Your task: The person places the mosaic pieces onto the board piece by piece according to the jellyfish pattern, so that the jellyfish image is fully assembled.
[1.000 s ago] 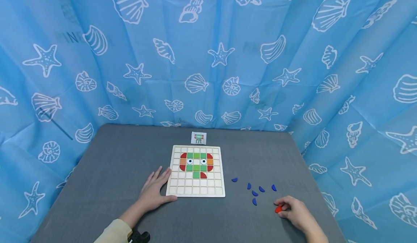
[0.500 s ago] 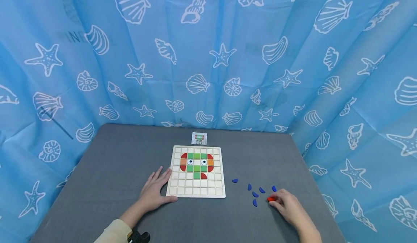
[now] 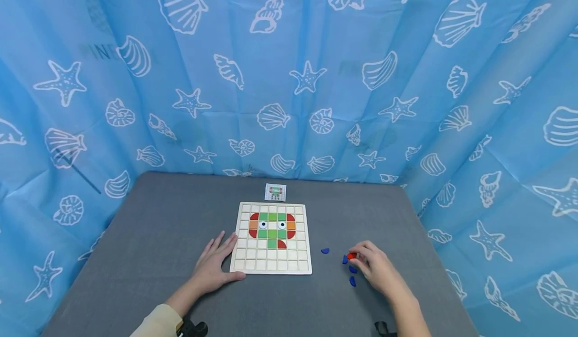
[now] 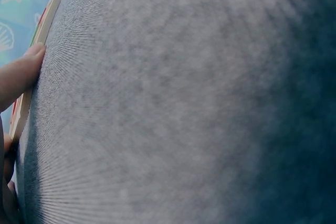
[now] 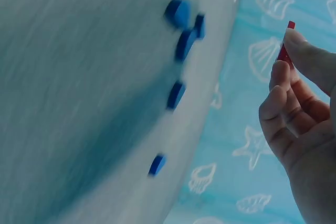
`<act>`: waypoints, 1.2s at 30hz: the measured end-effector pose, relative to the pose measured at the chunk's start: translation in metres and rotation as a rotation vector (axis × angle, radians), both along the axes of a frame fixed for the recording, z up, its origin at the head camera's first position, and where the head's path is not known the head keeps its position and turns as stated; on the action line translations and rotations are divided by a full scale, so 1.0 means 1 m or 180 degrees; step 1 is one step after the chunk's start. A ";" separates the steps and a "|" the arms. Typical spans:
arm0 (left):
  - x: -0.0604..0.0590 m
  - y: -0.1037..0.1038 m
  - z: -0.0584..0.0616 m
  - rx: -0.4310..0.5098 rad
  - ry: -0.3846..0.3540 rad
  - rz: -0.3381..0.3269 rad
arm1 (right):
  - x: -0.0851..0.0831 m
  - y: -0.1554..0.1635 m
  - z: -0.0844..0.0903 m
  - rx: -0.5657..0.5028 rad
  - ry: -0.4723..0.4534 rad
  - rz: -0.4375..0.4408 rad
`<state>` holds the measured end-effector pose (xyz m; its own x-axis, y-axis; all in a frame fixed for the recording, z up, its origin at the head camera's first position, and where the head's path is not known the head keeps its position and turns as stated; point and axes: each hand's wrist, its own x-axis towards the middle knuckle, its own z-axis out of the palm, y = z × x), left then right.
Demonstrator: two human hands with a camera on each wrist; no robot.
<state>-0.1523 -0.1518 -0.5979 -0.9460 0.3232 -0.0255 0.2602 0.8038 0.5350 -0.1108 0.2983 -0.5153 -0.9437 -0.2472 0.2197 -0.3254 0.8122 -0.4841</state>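
Observation:
My right hand point(image 3: 375, 267) pinches a small red tile point(image 3: 351, 256) between thumb and fingertips, over the blue half-round tiles. In the right wrist view the red tile point(image 5: 283, 51) shows edge-on, lifted off the table; its full outline is hidden. My left hand point(image 3: 214, 267) lies spread at the board's lower left, fingertips touching the left side and thumb at the near corner. The square pale wooden grid board point(image 3: 271, 265) bears green, red and orange tiles with two eye tiles. In the left wrist view a fingertip point(image 4: 34, 56) rests against the board's edge.
Behind the board lies a small printed card point(image 3: 275, 192) with a similar figure. Several blue half-round tiles lie right of the board, among them one blue tile point(image 3: 325, 250) nearest it. A blue shell-patterned curtain point(image 3: 289, 76) hangs behind the grey table point(image 3: 189, 216).
My right hand has carried the red tile leftward and away from me, from the table's right side to above the blue tiles. My left hand and the board have stayed put.

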 end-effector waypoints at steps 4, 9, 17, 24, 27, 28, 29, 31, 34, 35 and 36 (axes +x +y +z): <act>0.000 -0.001 -0.001 -0.0010 0.0021 0.0001 | -0.007 -0.018 0.004 -0.0047 0.0039 0.0102; 0.000 0.000 -0.001 -0.0019 0.0031 0.0002 | -0.015 -0.039 0.007 -0.0056 0.0197 0.0232; -0.001 0.001 0.000 -0.0018 0.0135 -0.0029 | -0.033 -0.066 0.010 -0.0017 0.0157 0.0523; 0.001 -0.001 -0.001 -0.0033 0.0145 -0.0016 | -0.047 -0.100 0.010 0.0064 0.0009 0.0738; 0.002 -0.003 -0.003 -0.0019 0.0174 0.0006 | -0.052 -0.118 0.011 0.0077 -0.0036 0.0823; 0.003 -0.003 -0.003 0.0000 0.0192 0.0015 | -0.053 -0.123 0.011 0.0085 -0.0044 0.0855; 0.004 -0.004 -0.003 -0.0001 0.0218 0.0019 | -0.054 -0.129 0.011 0.0096 -0.0061 0.0880; 0.004 -0.004 -0.003 -0.0001 0.0248 0.0014 | -0.056 -0.139 0.011 0.0129 -0.0078 0.0913; 0.002 -0.003 -0.003 -0.0011 0.0302 -0.0021 | -0.059 -0.151 0.010 0.0187 -0.0090 0.0919; 0.002 -0.002 -0.002 -0.0023 0.0307 -0.0024 | -0.061 -0.154 0.010 0.0207 -0.0098 0.0912; 0.000 -0.001 -0.003 -0.0026 0.0317 -0.0025 | -0.063 -0.158 0.009 0.0205 -0.0103 0.0908</act>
